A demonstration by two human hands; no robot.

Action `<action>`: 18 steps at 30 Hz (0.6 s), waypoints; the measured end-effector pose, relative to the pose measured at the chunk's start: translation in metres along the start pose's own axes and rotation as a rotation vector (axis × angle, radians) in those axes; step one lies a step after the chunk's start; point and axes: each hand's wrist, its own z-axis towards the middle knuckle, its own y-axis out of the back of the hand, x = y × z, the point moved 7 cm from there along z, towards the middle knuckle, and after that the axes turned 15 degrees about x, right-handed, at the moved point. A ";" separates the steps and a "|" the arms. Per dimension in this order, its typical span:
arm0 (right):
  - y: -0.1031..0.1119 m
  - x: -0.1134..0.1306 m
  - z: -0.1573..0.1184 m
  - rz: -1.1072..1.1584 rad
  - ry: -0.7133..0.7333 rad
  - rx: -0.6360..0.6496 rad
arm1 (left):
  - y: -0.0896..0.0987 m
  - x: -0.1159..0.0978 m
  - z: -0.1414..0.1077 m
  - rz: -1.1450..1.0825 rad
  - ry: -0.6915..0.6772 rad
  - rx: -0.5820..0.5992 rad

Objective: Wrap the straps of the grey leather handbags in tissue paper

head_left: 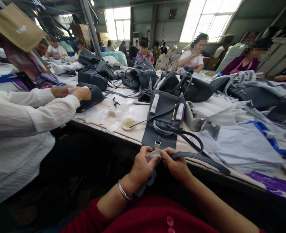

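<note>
My left hand [141, 165] and my right hand [176, 163] meet at the table's front edge, both closed. Between their fingertips is a crumpled, translucent piece of wrapping [154, 155], just below a gold buckle [157, 145]. The buckle sits at the near end of a dark blue-grey bag [165, 106] that lies flat, with white wrapped strips on it. A dark strap [201, 158] with punched holes runs rightward from beside my right hand. Some dark grey cloth [146, 184] shows under my left hand; what it belongs to is hidden.
A round dish [128, 124] with a thin stick stands left of the bag. A tape dispenser [195, 118] and stacked white sheets [245, 145] are at right. Other dark bags [138, 76] are piled behind. At left, a co-worker's hands [81, 94] work on another bag.
</note>
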 end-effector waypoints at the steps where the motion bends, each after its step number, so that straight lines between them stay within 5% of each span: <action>1: 0.001 -0.003 -0.002 0.012 -0.001 -0.012 | 0.002 0.003 0.001 -0.037 0.019 -0.015; 7: -0.005 -0.024 -0.012 0.167 -0.144 -0.005 | -0.004 0.011 0.005 -0.314 0.065 0.034; 18: -0.024 -0.042 -0.002 0.589 -0.264 0.049 | -0.007 -0.013 -0.003 -0.195 -0.033 0.015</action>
